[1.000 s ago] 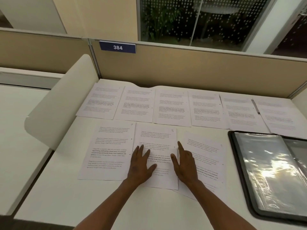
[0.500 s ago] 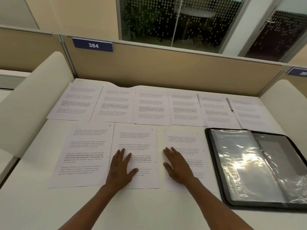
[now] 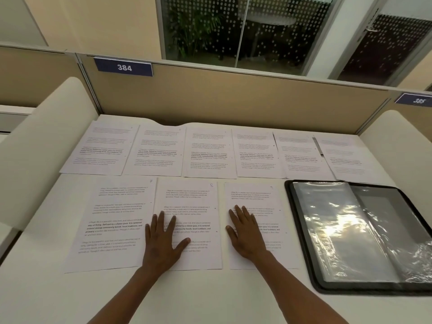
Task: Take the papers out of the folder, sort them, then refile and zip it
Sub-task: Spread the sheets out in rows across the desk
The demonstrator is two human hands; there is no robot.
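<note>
single head view, looking forward-down over desk, close.

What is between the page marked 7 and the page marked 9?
In the head view, the page marked 8 lies there, with the left hand resting flat on it.

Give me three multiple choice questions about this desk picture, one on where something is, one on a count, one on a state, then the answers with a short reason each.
1. Where does the open folder lie?
A. left of the front row
B. right of the front row
C. on the back row

2. How many sheets make up the front row?
A. three
B. five
C. one

3. What is the left hand doing?
A. gripping a pen
B. lifting a sheet
C. resting flat on a sheet

Answers:
1. B: its black frame sits just right of the sheet marked 9.
2. A: sheets marked 7, 8 and 9 lie side by side.
3. C: its fingers are spread, straight, on sheet 8; the right hand lies likewise on sheet 9.
</note>
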